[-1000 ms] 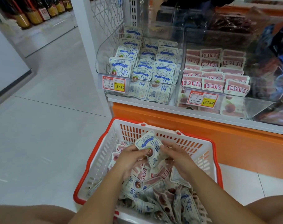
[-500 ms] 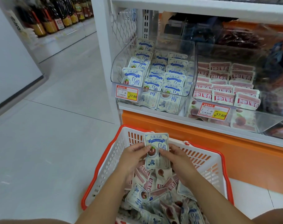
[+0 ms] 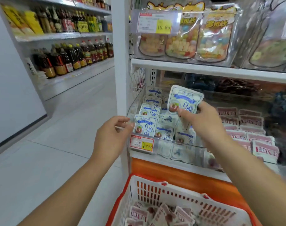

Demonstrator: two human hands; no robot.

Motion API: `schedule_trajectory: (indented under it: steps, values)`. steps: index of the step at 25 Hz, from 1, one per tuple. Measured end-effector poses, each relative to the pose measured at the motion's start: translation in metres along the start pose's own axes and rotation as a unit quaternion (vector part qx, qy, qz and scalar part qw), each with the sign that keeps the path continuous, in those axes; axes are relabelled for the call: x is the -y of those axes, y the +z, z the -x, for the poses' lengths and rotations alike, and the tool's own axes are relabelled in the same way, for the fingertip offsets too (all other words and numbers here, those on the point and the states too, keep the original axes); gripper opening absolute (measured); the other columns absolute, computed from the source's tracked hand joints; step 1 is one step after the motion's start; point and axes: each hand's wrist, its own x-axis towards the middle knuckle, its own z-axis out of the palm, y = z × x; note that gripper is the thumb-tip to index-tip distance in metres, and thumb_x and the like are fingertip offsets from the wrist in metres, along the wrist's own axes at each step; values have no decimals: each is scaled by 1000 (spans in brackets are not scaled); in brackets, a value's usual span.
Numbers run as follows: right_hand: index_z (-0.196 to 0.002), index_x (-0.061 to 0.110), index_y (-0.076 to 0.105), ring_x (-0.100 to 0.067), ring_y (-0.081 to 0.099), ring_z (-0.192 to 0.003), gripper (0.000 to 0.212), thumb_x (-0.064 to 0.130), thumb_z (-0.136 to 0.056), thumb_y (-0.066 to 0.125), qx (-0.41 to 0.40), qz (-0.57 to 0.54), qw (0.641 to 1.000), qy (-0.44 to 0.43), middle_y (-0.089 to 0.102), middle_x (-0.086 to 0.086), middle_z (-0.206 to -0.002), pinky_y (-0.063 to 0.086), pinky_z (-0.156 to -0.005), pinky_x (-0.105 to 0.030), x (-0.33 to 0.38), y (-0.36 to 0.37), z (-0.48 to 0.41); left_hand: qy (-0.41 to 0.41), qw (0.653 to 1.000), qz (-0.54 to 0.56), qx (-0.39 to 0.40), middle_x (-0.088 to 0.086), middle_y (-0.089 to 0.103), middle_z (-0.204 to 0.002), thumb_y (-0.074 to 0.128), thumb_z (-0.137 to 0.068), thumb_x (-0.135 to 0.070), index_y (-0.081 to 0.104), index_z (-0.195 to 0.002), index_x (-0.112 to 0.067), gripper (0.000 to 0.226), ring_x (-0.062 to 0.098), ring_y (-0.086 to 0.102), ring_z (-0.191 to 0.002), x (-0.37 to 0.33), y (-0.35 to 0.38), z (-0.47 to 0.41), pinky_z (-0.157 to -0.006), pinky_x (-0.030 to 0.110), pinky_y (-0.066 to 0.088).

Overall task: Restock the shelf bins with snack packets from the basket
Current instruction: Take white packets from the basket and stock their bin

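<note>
The blue plum packet (image 3: 186, 98) is up from the basket (image 3: 155, 190): your right hand (image 3: 204, 123) pinches it in its fingers over the left shelf bin (image 3: 163, 150). Your left hand (image 3: 113, 134) has let go, fingers loosely curled, empty.

"Where is the blue-and-white packet (image 3: 184, 100)?"
"Up over the clear bin (image 3: 196, 154), tilted, front showing. That bin is full of the same kind."
"And the basket (image 3: 155, 181)?"
"Red and white, below the shelf, with pink packets (image 3: 161, 214) inside."
</note>
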Motion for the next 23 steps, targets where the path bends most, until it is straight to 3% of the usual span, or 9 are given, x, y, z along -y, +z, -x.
schedule_trajectory:
  steps: [3, 6, 8, 12, 16, 19, 23]
  values:
    - [-116, 6, 62, -26, 65, -98, 46, 35, -84, 75, -50, 85, 995, 14, 68, -10, -113, 52, -84, -36, 10, 10, -73, 30, 997, -68, -19, -19, 64, -85, 68, -87, -36, 65, -94, -31, 10, -2, 61, -77, 11, -3, -20, -67, 19, 49]
    - [-133, 0, 49, -33, 54, -122, 66, 37, -85, 73, -5, 167, 981, 101, 55, -16, -136, 45, -97, -35, 0, 30, -126, 19, 998, -51, -25, -16, 66, -74, 70, -85, -33, 65, -81, -29, 8, 1, 62, -70, 23, 4, -31, -57, 10, 44]
    - [-139, -1, 42, -34, 53, -123, 74, 35, -83, 75, 17, 182, 974, 134, 50, -18, -142, 45, -95, -34, -12, 41, -148, 9, 999, -41, -18, -13, 66, -69, 71, -84, -33, 65, -78, -28, 10, -3, 61, -68, 30, 5, -38, -51, 5, 42]
    - [-131, -1, 51, -25, 61, -88, 62, 28, -82, 76, 32, 190, 970, 145, 62, -14, -124, 44, -74, -29, -33, 57, -171, 23, 999, -35, -7, -13, 66, -66, 72, -83, -33, 65, -76, -28, 11, -1, 61, -65, 36, 5, -45, -51, 6, 43]
    - [-114, 0, 58, -17, 52, -57, 56, 42, -80, 76, -7, 248, 958, 143, 65, -11, -91, 35, -46, -25, -46, 70, -177, 19, 999, -25, 2, -15, 67, -67, 71, -83, -34, 65, -78, -27, 11, -2, 62, -68, 37, 6, -43, -53, 7, 46]
    - [-95, 10, 50, -15, 46, -51, 44, 48, -85, 69, -26, 296, 946, 127, 52, -3, -67, 28, -43, -26, -53, 71, -174, 15, 999, -30, 4, -15, 68, -69, 69, -85, -35, 65, -79, -28, 10, -4, 63, -69, 39, 7, -41, -52, 7, 47]
    - [-94, 13, 46, -16, 43, -52, 48, 53, -82, 70, -34, 275, 953, 123, 52, -6, -79, 27, -44, -26, -57, 69, -175, 18, 999, -43, 10, -22, 67, -73, 67, -86, -37, 64, -81, -30, 9, -5, 63, -72, 40, 7, -37, -54, 11, 51]
